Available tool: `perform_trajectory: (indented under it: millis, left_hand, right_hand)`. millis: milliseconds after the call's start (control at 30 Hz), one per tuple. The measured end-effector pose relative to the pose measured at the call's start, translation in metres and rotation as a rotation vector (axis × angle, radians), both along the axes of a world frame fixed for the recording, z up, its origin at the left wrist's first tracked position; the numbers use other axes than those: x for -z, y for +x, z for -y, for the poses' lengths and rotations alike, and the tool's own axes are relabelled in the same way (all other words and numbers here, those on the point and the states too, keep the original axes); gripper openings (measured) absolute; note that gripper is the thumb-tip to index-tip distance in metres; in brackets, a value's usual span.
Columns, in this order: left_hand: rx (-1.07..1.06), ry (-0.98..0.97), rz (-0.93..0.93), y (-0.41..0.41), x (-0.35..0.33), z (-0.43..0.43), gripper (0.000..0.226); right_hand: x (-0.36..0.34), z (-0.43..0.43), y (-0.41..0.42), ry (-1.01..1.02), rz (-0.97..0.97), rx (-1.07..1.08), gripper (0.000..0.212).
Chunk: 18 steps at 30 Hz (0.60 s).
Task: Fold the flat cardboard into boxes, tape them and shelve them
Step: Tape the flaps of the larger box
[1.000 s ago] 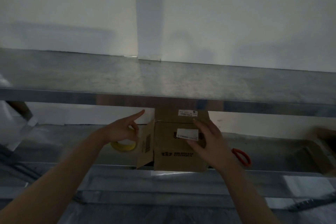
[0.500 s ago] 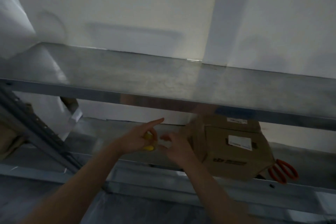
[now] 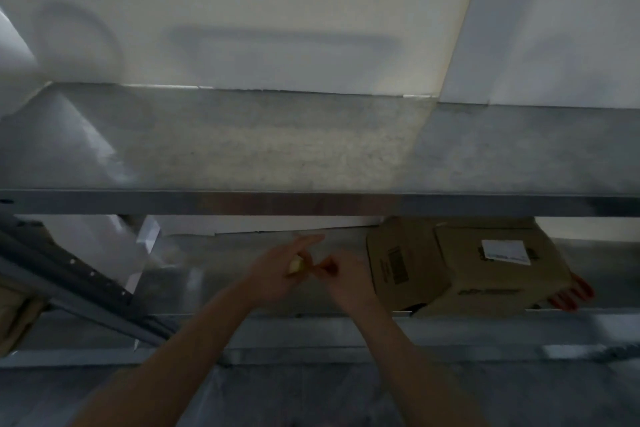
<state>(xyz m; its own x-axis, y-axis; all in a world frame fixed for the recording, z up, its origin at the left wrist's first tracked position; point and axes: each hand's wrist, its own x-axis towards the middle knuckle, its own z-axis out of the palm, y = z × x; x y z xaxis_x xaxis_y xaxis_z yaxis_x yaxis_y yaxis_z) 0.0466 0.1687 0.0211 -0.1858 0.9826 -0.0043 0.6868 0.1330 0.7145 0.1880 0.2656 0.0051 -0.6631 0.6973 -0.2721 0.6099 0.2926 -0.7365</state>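
Box (image 3: 485, 274) at shelf edge (image 3: 277, 317), tape (image 3: 296, 266) nearby

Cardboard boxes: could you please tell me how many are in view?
1. The cardboard box sits on the lower metal shelf, at the right. At the far left edge, tan material may be another; too dim to tell.

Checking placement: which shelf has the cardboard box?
The lower shelf: the cardboard box sits toward its right, beside red-handled scissors. The upper shelf runs above it.
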Motion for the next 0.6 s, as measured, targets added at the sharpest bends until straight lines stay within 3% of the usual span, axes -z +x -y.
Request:
perform_trajectory:
  millis: [100, 333, 467, 600]
  left_hand:
    - [-0.065, 0.039, -0.043, -0.006, 0.022, 0.0, 0.068]
    - [-0.041, 0.002, -0.378, -0.013, 0.064, -0.006, 0.05]
    - [-0.12, -0.063, -0.288, -0.013, 0.076, -0.006, 0.055]
    - [-0.054, -0.163, -0.29, -0.017, 0.095, -0.005, 0.065]
  right_hand:
    - [0.006, 0.009, -0.001, -0.014, 0.003, 0.033, 0.018]
    - [0.021, 0.031, 0.008, 0.079, -0.09, 0.059, 0.014]
    - [0.026, 0.034, 0.012, 0.18, -0.042, 0.01, 0.013]
    - [0.043, 0.034, 0.012, 0.119, 0.073, 0.02, 0.012]
